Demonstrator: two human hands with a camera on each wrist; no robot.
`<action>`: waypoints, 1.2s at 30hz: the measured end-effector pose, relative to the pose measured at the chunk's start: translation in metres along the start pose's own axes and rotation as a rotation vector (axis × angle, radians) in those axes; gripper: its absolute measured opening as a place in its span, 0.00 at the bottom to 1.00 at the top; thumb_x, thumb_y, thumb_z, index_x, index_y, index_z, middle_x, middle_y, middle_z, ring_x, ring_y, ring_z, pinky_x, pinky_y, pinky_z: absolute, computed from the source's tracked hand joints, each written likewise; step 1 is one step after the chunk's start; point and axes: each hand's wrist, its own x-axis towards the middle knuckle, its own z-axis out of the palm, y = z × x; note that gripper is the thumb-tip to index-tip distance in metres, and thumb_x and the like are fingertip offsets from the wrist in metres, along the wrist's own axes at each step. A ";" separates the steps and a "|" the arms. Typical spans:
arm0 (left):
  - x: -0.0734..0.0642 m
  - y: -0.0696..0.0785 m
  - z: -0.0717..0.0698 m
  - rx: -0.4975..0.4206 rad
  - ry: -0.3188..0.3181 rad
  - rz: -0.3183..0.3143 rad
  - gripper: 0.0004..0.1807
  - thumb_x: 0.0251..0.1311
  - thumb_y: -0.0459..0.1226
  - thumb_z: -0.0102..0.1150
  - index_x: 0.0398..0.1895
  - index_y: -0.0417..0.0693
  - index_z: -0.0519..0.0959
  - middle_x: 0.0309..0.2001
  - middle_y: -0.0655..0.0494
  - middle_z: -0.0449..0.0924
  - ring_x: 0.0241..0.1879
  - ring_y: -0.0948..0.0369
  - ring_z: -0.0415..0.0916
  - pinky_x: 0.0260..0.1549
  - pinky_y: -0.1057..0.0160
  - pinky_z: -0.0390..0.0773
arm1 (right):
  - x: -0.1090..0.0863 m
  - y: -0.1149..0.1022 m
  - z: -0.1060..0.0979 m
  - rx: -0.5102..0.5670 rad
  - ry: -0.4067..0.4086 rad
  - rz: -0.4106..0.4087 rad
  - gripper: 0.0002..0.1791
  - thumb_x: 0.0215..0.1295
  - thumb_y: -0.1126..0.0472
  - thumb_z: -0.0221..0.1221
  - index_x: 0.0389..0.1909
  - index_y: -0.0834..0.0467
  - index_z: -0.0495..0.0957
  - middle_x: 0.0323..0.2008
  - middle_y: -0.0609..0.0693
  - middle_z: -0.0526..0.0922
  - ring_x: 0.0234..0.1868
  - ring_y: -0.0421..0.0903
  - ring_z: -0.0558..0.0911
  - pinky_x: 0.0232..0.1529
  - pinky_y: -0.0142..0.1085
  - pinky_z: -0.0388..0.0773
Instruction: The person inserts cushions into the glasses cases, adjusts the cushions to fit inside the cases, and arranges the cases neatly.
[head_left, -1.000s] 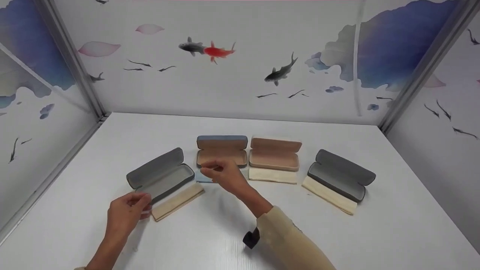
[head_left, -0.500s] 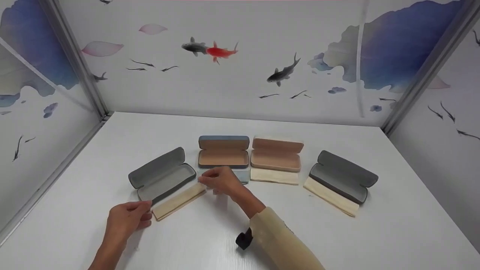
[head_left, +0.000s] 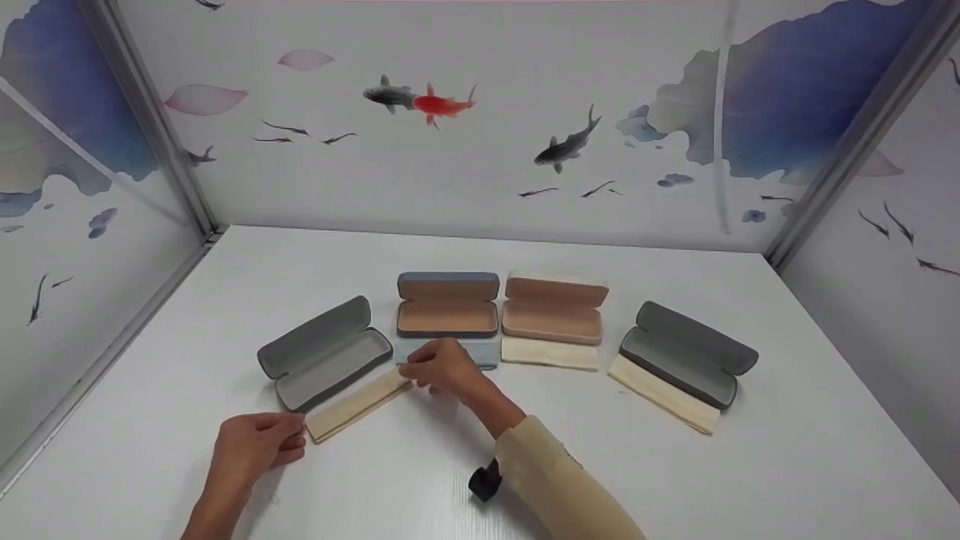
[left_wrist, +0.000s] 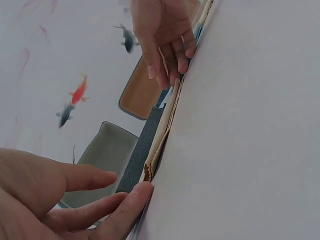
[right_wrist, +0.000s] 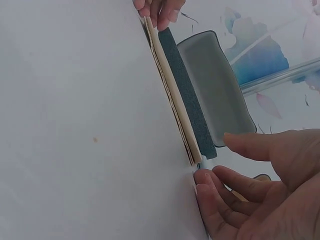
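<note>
A folded cream cloth (head_left: 358,405) lies slantwise on the table along the front of an open grey glasses case (head_left: 326,352). At the cloth's near left end is my left hand (head_left: 251,446), its fingertips right at the folded edge in the left wrist view, thumb apart from them. My right hand (head_left: 446,367) is at the opposite end; in the right wrist view its fingers (right_wrist: 207,187) reach the cloth's end, while the thumb (right_wrist: 245,144) stands off. Neither hand wraps around the cloth. Part of a folded light blue cloth (head_left: 480,354) is hidden behind the right hand.
An open blue glasses case (head_left: 448,319) and an open pink-lined case (head_left: 553,321) stand side by side, a cream cloth (head_left: 550,353) before the latter. Rightward sits another open grey case (head_left: 679,367) with its cream cloth (head_left: 664,394). Printed walls enclose the table.
My right hand has come down and toward me from the blue cloth to the end of the cream cloth. My left hand has slid slightly toward me, off the grey case's corner.
</note>
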 end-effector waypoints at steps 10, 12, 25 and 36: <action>0.002 -0.002 0.005 0.081 -0.017 -0.035 0.14 0.66 0.31 0.60 0.50 0.29 0.81 0.29 0.52 0.84 0.26 0.64 0.80 0.30 0.66 0.86 | 0.000 0.003 0.004 -0.088 -0.027 -0.030 0.12 0.61 0.61 0.69 0.44 0.61 0.86 0.34 0.50 0.87 0.29 0.40 0.79 0.27 0.28 0.74; 0.003 -0.002 0.005 0.092 -0.016 -0.023 0.14 0.65 0.31 0.61 0.49 0.29 0.81 0.29 0.51 0.83 0.25 0.64 0.81 0.30 0.66 0.86 | 0.000 0.002 0.003 -0.087 -0.029 -0.032 0.12 0.61 0.62 0.69 0.44 0.62 0.86 0.34 0.50 0.87 0.28 0.40 0.78 0.26 0.28 0.74; 0.003 0.005 0.007 0.138 -0.034 0.002 0.14 0.66 0.33 0.60 0.50 0.30 0.78 0.31 0.49 0.82 0.27 0.63 0.79 0.28 0.65 0.85 | 0.002 0.003 0.007 -0.118 -0.013 -0.063 0.08 0.58 0.65 0.71 0.38 0.62 0.87 0.32 0.49 0.84 0.27 0.39 0.78 0.28 0.28 0.75; 0.003 0.000 0.003 0.184 -0.027 0.074 0.11 0.67 0.36 0.59 0.44 0.35 0.82 0.32 0.52 0.82 0.29 0.61 0.76 0.27 0.65 0.81 | 0.003 0.004 0.006 -0.121 -0.043 -0.091 0.04 0.59 0.63 0.70 0.32 0.60 0.86 0.28 0.46 0.82 0.24 0.39 0.76 0.25 0.29 0.72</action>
